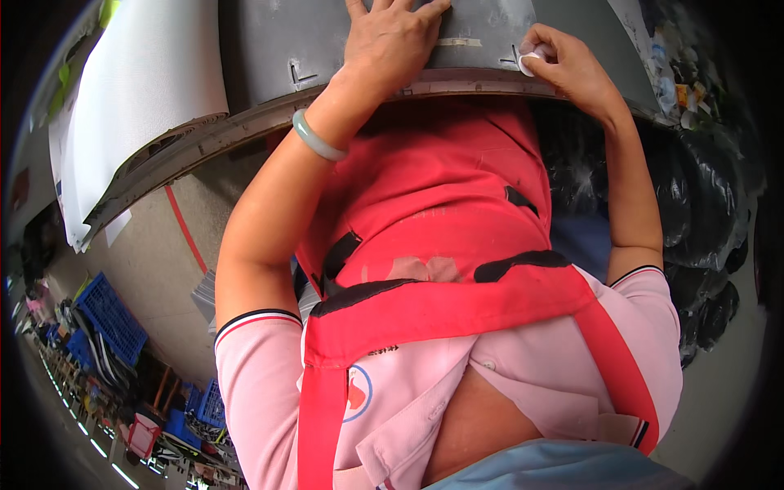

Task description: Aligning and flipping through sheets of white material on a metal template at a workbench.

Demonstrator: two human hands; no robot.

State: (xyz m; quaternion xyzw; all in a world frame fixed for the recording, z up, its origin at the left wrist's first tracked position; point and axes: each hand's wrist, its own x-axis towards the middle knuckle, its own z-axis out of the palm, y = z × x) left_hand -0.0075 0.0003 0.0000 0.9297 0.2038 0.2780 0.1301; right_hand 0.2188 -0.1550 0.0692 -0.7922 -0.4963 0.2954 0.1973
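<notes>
My left hand (394, 41) lies with its fingers spread on a dark grey sheet (261, 41); the fingertips run up to the top edge of the picture. A pale green bangle (317, 137) circles that wrist. My right hand (563, 61) is closed in a pinch on a small white rounded piece (532, 65) at the sheet's near edge. Just left of this piece is a black corner mark (511, 59) with white smears around it. A similar corner mark (300, 77) shows left of my left hand. Between the hands sits a strip of beige tape (459, 42).
A large white roll of sheet material (155, 82) stands on the table's left side. The table's near rim (245, 124) curves past my red apron (425, 196). Black plastic bags (702, 196) pile up at the right. Blue crates (113, 318) stand on the floor at the lower left.
</notes>
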